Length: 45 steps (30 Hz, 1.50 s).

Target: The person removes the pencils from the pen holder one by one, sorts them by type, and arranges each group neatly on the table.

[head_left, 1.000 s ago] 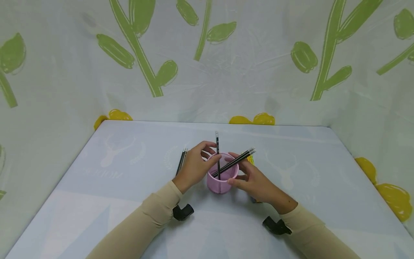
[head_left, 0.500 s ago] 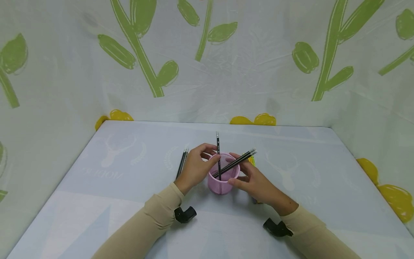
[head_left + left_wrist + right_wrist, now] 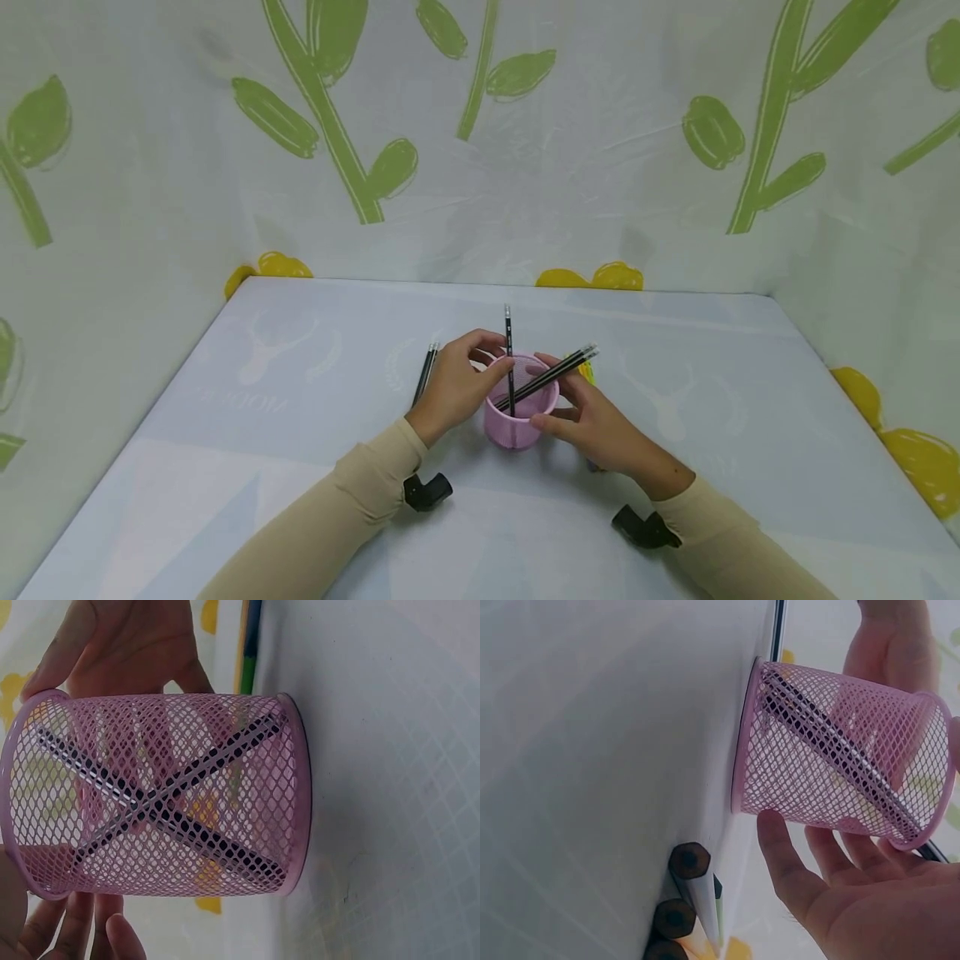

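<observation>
A pink mesh pencil cup [image 3: 510, 432] stands upright on the table between the hands. One black pencil [image 3: 508, 329] rises from it, and black pencils with white ends [image 3: 576, 358] lean out to the right. My left hand [image 3: 456, 382] holds the cup's left side, its thumb at the rim near the upright pencil. Curled round the right side, my right hand [image 3: 600, 423] grips the cup, thumb at the front of the rim. Through the mesh [image 3: 157, 795] in the left wrist view, the pencils cross inside. The right hand's fingers [image 3: 787, 862] partly touch the cup wall.
More black pencils [image 3: 424, 373] lie on the table left of the left hand. Colored pencils [image 3: 588, 372], mostly hidden, lie beyond the right hand; their blunt dark ends [image 3: 690, 860] show in the right wrist view. A leaf-patterned curtain [image 3: 570, 183] borders the table.
</observation>
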{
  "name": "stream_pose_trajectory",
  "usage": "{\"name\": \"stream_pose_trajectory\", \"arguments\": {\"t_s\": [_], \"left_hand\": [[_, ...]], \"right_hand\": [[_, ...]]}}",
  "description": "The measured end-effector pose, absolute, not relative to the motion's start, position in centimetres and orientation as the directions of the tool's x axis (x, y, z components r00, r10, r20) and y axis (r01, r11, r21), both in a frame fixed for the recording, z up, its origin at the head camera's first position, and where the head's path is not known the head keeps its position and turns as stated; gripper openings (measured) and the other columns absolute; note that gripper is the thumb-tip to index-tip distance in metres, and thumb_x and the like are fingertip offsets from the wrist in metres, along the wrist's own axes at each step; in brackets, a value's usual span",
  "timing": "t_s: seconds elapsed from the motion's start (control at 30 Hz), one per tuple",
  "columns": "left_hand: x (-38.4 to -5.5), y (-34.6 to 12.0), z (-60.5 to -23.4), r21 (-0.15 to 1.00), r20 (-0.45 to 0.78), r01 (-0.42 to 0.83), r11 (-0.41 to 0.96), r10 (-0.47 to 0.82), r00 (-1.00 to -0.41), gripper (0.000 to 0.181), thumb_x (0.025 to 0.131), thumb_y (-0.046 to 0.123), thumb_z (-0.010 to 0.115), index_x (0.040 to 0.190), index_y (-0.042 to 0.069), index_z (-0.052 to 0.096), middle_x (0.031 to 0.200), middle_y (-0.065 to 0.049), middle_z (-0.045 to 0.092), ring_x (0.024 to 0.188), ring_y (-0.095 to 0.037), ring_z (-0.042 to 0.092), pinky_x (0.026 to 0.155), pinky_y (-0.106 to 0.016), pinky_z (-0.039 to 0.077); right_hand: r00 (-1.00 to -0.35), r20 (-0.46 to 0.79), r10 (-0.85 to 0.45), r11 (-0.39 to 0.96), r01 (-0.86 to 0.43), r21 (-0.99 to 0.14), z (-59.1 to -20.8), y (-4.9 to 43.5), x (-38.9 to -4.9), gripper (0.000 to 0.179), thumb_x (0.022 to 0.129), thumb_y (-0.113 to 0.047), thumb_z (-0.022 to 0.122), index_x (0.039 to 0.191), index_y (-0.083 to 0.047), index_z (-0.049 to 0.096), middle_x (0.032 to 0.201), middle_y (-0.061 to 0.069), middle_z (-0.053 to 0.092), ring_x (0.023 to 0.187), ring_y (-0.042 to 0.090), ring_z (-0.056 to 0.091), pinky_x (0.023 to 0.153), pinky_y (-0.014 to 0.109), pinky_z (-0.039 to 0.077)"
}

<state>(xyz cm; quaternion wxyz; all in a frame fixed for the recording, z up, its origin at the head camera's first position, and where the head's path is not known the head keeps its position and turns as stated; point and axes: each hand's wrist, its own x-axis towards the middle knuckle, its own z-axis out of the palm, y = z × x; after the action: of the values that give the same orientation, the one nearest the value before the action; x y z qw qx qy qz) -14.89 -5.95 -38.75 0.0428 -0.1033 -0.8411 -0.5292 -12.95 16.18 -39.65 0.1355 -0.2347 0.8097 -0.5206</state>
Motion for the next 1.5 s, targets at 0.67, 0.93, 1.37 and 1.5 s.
{"name": "stream_pose_trajectory", "arguments": {"t_s": [0.67, 0.93, 1.37, 1.5], "left_hand": [[-14.9, -6.9, -37.7, 0.907, 0.195, 0.224, 0.357, 0.113, -0.974, 0.025, 0.095, 0.020, 0.070, 0.119, 0.012, 0.066, 0.105, -0.004, 0.075, 0.099, -0.015, 0.070, 0.085, -0.034, 0.056], [-14.8, -7.2, -36.8, 0.893, 0.235, 0.262, 0.365, 0.116, -0.965, 0.025, 0.094, 0.020, 0.070, 0.117, 0.012, 0.066, 0.103, -0.003, 0.075, 0.096, -0.014, 0.070, 0.085, -0.034, 0.056], [-14.6, -8.4, -34.0, 0.866, 0.358, 0.354, 0.353, 0.057, -0.932, 0.029, 0.094, 0.020, 0.071, 0.121, 0.011, 0.064, 0.106, -0.005, 0.072, 0.096, -0.015, 0.070, 0.084, -0.034, 0.056], [-14.4, -8.8, -32.9, 0.867, 0.383, 0.375, 0.327, 0.041, -0.923, 0.032, 0.095, 0.021, 0.070, 0.123, 0.010, 0.063, 0.106, -0.008, 0.072, 0.091, -0.019, 0.070, 0.081, -0.033, 0.057]], "right_hand": [[-0.840, 0.037, -0.542, 0.321, -0.248, -0.914, -39.6, 16.1, -12.9, 0.079, 0.092, -0.024, 0.074, 0.157, -0.022, 0.028, 0.156, 0.010, 0.043, 0.149, 0.040, 0.031, 0.104, 0.053, 0.048], [-0.839, 0.030, -0.543, 0.320, -0.239, -0.917, -39.6, 16.2, -12.9, 0.080, 0.092, -0.025, 0.074, 0.157, -0.022, 0.028, 0.156, 0.009, 0.042, 0.149, 0.039, 0.030, 0.103, 0.052, 0.049], [-0.844, 0.020, -0.536, 0.339, -0.236, -0.911, -39.6, 16.1, -13.0, 0.080, 0.091, -0.027, 0.075, 0.156, -0.024, 0.029, 0.156, 0.009, 0.042, 0.149, 0.041, 0.031, 0.104, 0.054, 0.048], [-0.837, 0.028, -0.546, 0.326, -0.243, -0.914, -39.7, 16.1, -13.0, 0.080, 0.091, -0.025, 0.074, 0.157, -0.023, 0.028, 0.156, 0.010, 0.041, 0.149, 0.042, 0.030, 0.104, 0.054, 0.047]]}}
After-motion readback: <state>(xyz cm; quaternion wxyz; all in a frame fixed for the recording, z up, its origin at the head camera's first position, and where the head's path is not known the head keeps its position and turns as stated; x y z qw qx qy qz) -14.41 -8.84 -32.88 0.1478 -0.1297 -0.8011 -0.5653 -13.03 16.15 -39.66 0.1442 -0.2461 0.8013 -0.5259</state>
